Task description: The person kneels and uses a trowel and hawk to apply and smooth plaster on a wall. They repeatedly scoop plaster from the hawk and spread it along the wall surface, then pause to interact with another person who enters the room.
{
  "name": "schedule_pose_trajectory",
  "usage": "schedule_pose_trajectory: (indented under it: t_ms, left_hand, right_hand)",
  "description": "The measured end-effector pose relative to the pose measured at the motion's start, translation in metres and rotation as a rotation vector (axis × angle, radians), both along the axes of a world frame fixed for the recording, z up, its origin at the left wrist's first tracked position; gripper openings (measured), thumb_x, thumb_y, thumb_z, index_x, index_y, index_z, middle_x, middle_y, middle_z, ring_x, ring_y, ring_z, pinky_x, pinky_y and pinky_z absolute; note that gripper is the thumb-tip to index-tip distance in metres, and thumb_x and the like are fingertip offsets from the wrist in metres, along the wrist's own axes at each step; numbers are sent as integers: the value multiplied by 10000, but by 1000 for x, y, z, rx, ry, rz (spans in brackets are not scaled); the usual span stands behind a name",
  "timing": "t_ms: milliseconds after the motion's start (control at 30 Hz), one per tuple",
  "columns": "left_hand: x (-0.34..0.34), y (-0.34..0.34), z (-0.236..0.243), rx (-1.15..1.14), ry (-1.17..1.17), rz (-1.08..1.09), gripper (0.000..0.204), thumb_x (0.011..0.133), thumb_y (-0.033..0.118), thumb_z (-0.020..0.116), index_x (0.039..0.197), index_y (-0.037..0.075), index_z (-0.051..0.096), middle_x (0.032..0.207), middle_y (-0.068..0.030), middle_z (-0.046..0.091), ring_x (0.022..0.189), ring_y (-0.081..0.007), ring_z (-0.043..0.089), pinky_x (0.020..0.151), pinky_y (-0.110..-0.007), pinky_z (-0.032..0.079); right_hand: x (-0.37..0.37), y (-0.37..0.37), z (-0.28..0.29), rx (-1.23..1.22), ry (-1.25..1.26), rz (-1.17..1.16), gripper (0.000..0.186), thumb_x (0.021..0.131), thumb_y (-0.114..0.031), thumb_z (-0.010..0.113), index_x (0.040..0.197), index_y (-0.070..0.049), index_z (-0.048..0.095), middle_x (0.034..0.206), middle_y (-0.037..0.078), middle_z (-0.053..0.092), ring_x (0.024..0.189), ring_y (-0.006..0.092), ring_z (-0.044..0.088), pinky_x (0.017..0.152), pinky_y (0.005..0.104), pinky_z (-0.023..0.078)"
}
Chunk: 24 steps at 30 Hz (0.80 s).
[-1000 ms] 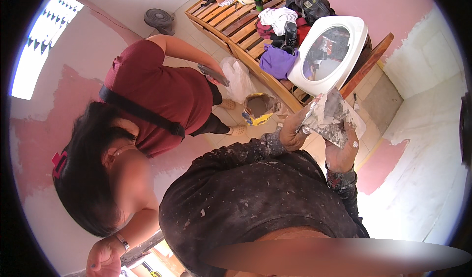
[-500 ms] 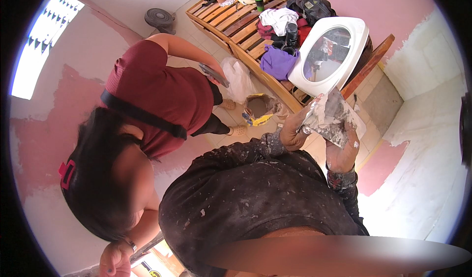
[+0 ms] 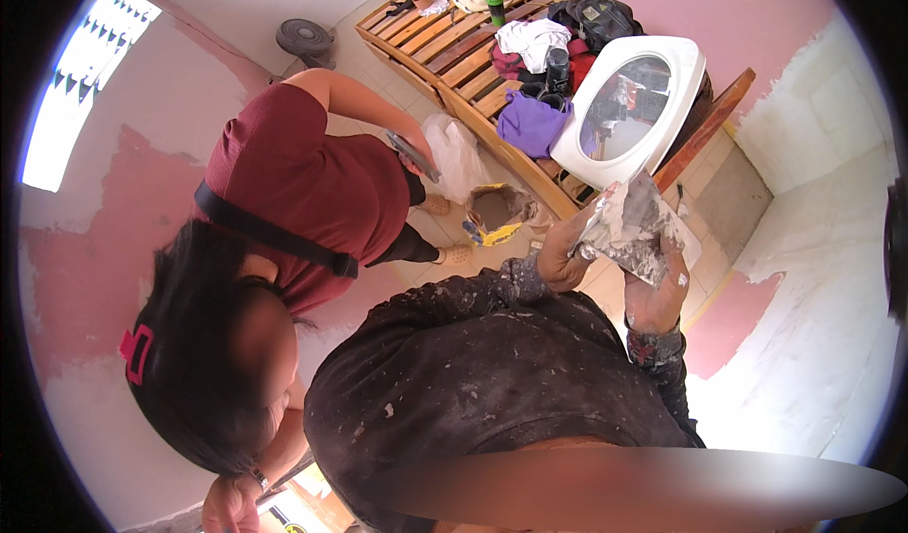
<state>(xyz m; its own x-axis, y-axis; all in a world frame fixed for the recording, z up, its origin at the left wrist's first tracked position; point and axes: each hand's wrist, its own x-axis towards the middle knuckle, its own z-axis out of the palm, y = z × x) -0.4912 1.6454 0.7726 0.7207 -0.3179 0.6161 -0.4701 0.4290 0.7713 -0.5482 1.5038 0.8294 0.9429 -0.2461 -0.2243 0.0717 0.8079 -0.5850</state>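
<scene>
Both hands are out in front of my chest at the right, at the ends of paint-spattered dark sleeves. My left hand [image 3: 562,259] is closed at the left edge of a flat, plaster-smeared metal plate [image 3: 639,219]. From below and the right, my right hand [image 3: 658,297] grips the same plate, thumb along its edge. White and grey plaster cakes the plate's face. Its underside and some of my fingers are hidden, and I cannot tell if it is one plate or two overlapping.
A person in a maroon top [image 3: 303,174] stands close at my left, holding a phone [image 3: 412,154]. Ahead lie a slatted wooden bed frame [image 3: 454,55] with clothes and bags, a white oval-windowed lid [image 3: 577,145], and an open sack [image 3: 494,213]. Patchy pink-white walls surround us.
My hands and the plate stay nearly in place. The person at my left has shifted slightly, the head and lower hand moving a little downward and to the right.
</scene>
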Motion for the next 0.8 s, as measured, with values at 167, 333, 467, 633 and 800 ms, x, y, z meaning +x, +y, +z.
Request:
schedule_pose_trajectory:
  t_ms: [167, 333, 467, 633, 800]
  left_hand:
    - [-1, -2, -9, -24, 27, 10, 536, 942, 129, 519, 1406, -46, 317, 1443, -206, 374, 1322, -278, 388, 1061, -332, 288]
    - [-1, -4, -11, -26, 48, -12, 506, 947, 96, 488, 1404, -38, 315, 1419, -179, 401, 1293, -254, 420, 1056, -320, 312]
    - [0, -4, -16, -14, -17, 10, 461, 959, 16, 412, 1406, -20, 303, 1378, -127, 445, 1258, -216, 452, 1062, -310, 340]
    - [0, -6, -18, -38, 28, -7, 475, 952, 57, 450, 1400, -29, 320, 1401, -157, 419, 1281, -241, 429, 1059, -321, 326]
    - [0, -9, -19, -54, 38, 13, 522, 944, 127, 513, 1404, -40, 327, 1448, -205, 368, 1329, -281, 381, 1061, -333, 290]
  right_hand:
    - [0, -2, -5, 6, 6, 1, 383, 929, -196, 515, 1259, -6, 471, 1216, 107, 556, 1107, 236, 549, 953, 411, 440]
    - [1, 0, -1, 30, 26, -21, 374, 930, -178, 510, 1253, 6, 474, 1163, 98, 568, 1055, 228, 560, 932, 400, 440]
    - [1, -2, -6, 37, 15, -14, 374, 932, -184, 511, 1255, 2, 475, 1162, 95, 568, 1055, 227, 561, 933, 399, 440]
    - [2, -1, -7, 30, 18, -23, 372, 936, -192, 511, 1255, -4, 476, 1156, 91, 570, 1053, 222, 561, 928, 397, 444]
    - [1, -4, -9, 33, 12, -2, 371, 935, -184, 509, 1257, -3, 476, 1173, 97, 567, 1067, 227, 558, 931, 399, 444]
